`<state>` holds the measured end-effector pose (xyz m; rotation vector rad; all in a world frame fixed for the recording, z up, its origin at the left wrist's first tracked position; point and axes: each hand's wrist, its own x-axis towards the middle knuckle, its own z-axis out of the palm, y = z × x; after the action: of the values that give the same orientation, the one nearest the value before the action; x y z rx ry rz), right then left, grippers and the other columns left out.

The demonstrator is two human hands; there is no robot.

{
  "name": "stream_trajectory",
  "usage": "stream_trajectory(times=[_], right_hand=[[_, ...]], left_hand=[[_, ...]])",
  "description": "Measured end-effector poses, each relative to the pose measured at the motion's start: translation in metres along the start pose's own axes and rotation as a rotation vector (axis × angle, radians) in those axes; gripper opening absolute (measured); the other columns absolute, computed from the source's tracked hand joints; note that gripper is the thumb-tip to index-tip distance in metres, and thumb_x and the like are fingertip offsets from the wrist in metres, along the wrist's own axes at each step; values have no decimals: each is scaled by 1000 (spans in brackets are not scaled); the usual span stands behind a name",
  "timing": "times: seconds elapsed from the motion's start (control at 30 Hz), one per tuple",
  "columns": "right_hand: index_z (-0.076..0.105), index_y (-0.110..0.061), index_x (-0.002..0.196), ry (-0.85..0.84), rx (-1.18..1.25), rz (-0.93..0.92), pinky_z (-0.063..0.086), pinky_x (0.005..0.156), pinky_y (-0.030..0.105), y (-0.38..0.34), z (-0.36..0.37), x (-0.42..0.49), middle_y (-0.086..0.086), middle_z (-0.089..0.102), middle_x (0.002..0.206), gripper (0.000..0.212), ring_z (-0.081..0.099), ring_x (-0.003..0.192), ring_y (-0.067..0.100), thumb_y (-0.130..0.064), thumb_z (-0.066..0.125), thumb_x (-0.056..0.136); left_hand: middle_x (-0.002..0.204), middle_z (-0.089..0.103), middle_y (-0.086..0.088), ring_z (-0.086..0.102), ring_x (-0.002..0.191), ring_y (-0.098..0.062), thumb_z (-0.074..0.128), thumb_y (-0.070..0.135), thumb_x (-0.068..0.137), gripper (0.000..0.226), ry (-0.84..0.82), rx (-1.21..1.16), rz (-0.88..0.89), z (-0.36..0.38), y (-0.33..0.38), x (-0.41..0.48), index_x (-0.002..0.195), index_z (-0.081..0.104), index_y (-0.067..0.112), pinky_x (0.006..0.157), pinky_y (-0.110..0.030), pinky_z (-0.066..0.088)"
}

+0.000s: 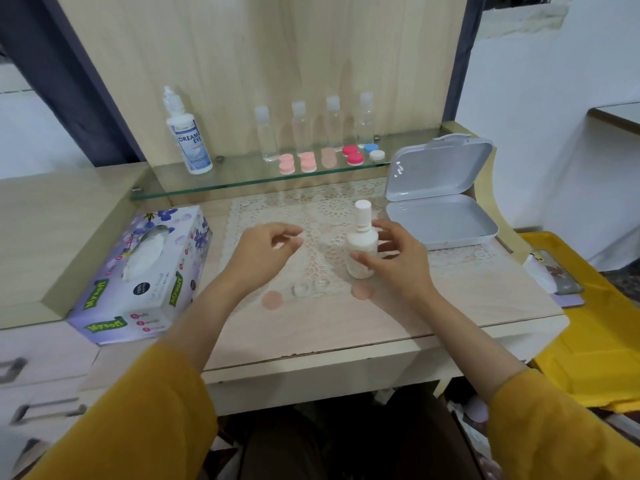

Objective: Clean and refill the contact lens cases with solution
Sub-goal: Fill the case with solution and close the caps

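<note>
R hand (401,261) round bottle (362,239); open box (446,221) nr.

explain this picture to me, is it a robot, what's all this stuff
No robot: a camera on a person's head looks down at their bare hands over a desk. The right hand curls round a small white bottle standing on a lace mat. The left hand hovers beside it, loosely curled, holding nothing visible. In front lies a clear lens case, its pink caps off. Tissue box left, open grey box right. The glass shelf holds a Dream Eye solution bottle, four clear bottles and capped lens cases.
</note>
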<state>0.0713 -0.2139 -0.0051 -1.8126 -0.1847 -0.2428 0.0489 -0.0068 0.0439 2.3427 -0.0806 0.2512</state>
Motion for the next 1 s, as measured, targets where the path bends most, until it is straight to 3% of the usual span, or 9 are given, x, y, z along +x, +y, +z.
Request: stream_trajectory(times=[0.13, 0.23, 0.47, 0.77, 1.0], right_hand=[[61, -13, 104, -30, -209, -28, 48, 69, 24, -8, 2, 15, -2, 64, 90, 46, 58, 74, 11, -26, 82, 65], [64, -12, 101, 4, -259, -26, 47, 68, 25, -10, 3, 21, -1, 64, 86, 42, 56, 69, 10, -27, 81, 66], [63, -8, 109, 108, -306, 5, 49, 77, 31, -16, 2, 52, 4, 65, 98, 44, 59, 83, 17, -26, 77, 72], [62, -4, 107, 121, -347, 8, 42, 69, 28, -16, 7, 85, 9, 64, 101, 41, 55, 81, 18, -23, 76, 74], [59, -8, 113, 124, -325, 45, 50, 81, 34, -3, 11, 86, 9, 65, 107, 48, 59, 92, 21, -26, 77, 73]], left_hand=[[130, 54, -6, 48, 119, -18, 57, 17, 90, 31, 3, 188, -89, 0, -52, -24, 120, 60, 9, 95, -11, 28], [138, 47, -7, 39, 128, -22, 57, 22, 90, 37, -14, 292, -101, 3, -75, -32, 125, 56, 11, 105, -20, 21], [139, 46, -4, 36, 130, -20, 55, 24, 91, 38, 58, 298, -22, 10, -89, -39, 126, 55, 12, 105, -17, 16], [138, 47, -2, 36, 129, -18, 57, 24, 90, 37, 94, 281, 1, 11, -94, -37, 125, 56, 14, 103, -14, 15], [138, 47, -2, 35, 130, -18, 56, 22, 91, 36, 97, 273, 3, 12, -93, -36, 125, 56, 14, 103, -13, 15]])
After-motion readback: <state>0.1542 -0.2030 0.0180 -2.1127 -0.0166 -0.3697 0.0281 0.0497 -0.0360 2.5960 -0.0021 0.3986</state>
